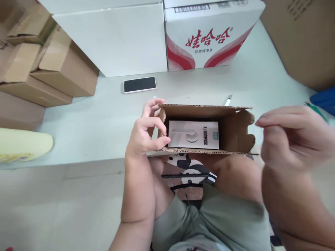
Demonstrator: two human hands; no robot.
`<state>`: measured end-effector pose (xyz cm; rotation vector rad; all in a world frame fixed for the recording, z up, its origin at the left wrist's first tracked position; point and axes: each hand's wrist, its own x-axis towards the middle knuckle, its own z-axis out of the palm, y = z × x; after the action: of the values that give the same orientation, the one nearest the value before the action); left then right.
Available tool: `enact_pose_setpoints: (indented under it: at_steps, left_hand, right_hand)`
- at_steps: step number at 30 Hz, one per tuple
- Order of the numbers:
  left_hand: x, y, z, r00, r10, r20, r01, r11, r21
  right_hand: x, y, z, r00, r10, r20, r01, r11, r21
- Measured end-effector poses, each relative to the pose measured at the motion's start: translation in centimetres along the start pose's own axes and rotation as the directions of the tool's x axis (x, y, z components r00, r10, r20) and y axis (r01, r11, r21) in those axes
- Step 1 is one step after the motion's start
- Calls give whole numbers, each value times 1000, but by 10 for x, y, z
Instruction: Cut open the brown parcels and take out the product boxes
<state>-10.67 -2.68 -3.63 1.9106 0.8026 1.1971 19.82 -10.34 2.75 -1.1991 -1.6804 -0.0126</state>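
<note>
A small open brown cardboard box (235, 130) rests on my knees at the edge of the pale floor. Inside it lies a flat white product box (193, 135) with grey print. My left hand (146, 132) grips the box's left wall, thumb on the near edge and fingers curled over the left flap. My right hand (290, 134) hovers just right of the box, blurred, with fingers drawn together and extended toward the right flap; nothing is visible in it.
A black phone (140, 84) lies on the floor beyond the box. A small metal blade (228, 100) lies behind the box. White cartons (117, 38), a red-printed carton (209, 35) and brown cartons (52, 66) line the back. A pale yellow object (23, 144) sits left.
</note>
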Motion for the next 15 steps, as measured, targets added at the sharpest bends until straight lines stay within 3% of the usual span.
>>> enact_pose_setpoints:
  at_steps: [1,2,3,6,8,10,12,15]
  left_hand:
    - [-1,7,0,999,-28,31,28,1000,-12]
    - [-2,13,0,998,-45,51,46,999,-27]
    - [-3,18,0,996,-55,63,58,997,-42]
    - [-4,26,1,994,-72,79,78,994,-73]
    - [-5,28,1,993,-77,92,84,993,-82]
    - [-5,28,1,992,-74,101,82,993,-82]
    - [-6,27,0,992,-74,100,81,994,-67]
    - [-5,24,0,991,-108,78,108,994,6]
  right_hand:
    - [11,-12,-7,986,-42,158,42,999,5]
    - [23,-22,-11,942,-94,323,90,996,27]
    - [34,-31,-11,867,-149,476,135,989,64]
    - [58,-41,8,544,-285,789,256,952,167]
    - [67,-40,31,355,-292,888,323,930,177]
    - [70,-39,56,200,-260,945,375,911,171]
    - [70,-39,79,103,-258,961,436,880,190]
    - [67,-40,104,55,-337,940,547,797,254]
